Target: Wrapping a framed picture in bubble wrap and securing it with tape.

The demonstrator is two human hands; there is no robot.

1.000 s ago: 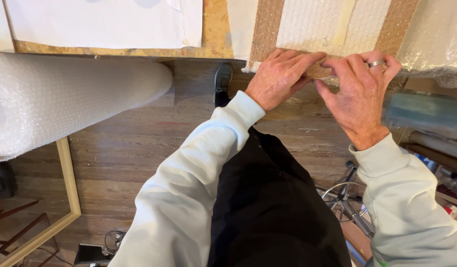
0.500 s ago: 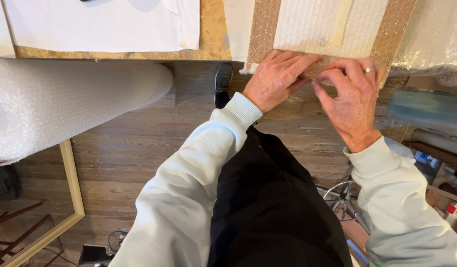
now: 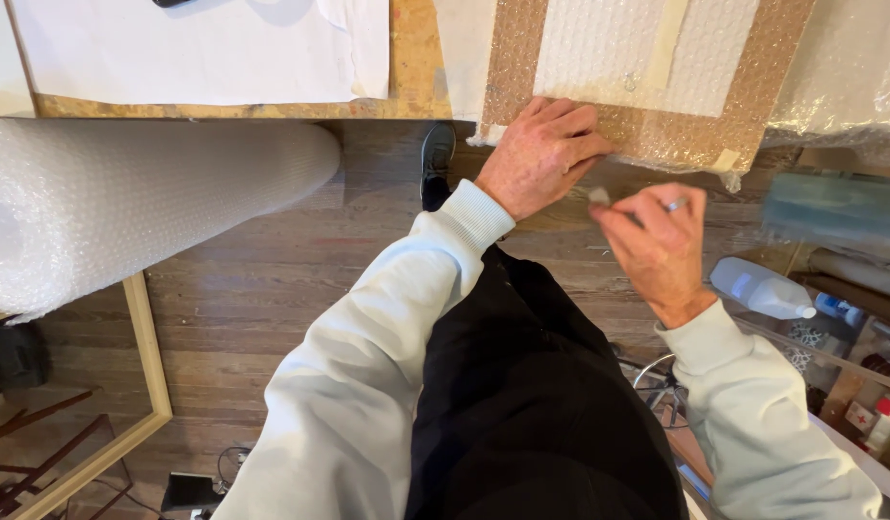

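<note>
We pin the brown bubble-wrapped flat package [image 3: 647,87] flat with left hand [image 3: 541,159], right hand [image 3: 657,246] fingers pinching small pale tape scrap [image 3: 599,195]; peel low and slow.

Bubble-wrapped brown panel [image 3: 647,72] lies flat, near edge under the left hand [image 3: 541,154]. Small pale scrap [image 3: 599,195] pinched in the right hand [image 3: 657,250], just below that edge.

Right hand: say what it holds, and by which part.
The right hand pinches a small pale scrap, apparently tape, by one end between thumb and fingertips.
</note>
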